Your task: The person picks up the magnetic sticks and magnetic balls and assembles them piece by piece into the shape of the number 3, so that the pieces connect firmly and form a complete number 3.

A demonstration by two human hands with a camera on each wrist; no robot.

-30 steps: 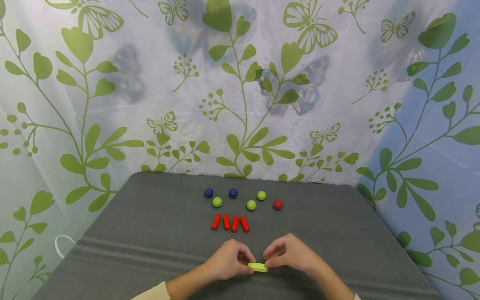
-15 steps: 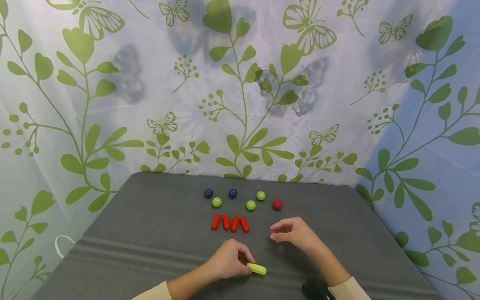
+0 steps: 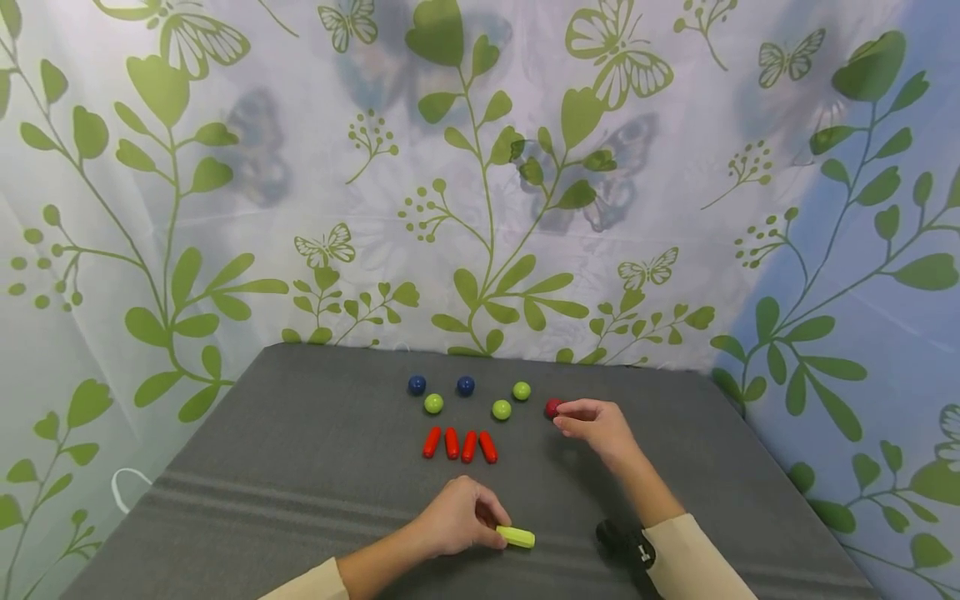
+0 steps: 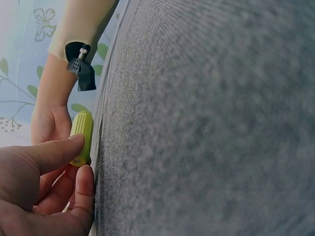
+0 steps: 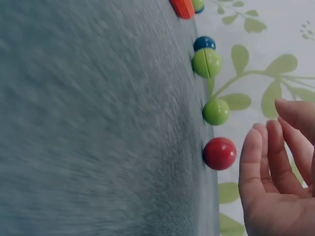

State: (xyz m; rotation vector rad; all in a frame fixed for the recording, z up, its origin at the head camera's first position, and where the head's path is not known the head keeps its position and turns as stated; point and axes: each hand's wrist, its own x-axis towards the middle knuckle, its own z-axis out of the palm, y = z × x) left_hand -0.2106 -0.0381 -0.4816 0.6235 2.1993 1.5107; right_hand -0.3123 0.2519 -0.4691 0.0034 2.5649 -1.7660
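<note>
My left hand (image 3: 462, 518) pinches one end of a yellow-green ridged stick (image 3: 517, 537) between thumb and fingers, low over the grey table near its front. In the left wrist view the thumb lies across the ridged side of that stick (image 4: 82, 135). Farther out on the right, my right hand (image 3: 597, 427) reaches toward a red ball (image 3: 552, 407) and covers part of it in the head view. The right wrist view shows the red ball (image 5: 219, 153) just beyond the fingertips, and the hand (image 5: 278, 172) holds nothing, fingers loosely bent.
Two blue balls (image 3: 466, 386) and three yellow-green balls (image 3: 501, 409) lie toward the back of the grey cloth-covered table (image 3: 322, 450). Several red sticks (image 3: 468, 446) form a row in front of them. A leaf-patterned curtain (image 3: 480, 208) hangs behind the table.
The right hand has let go of the yellow-green stick and moved forward and right to the red ball. The left hand has stayed in place with the stick.
</note>
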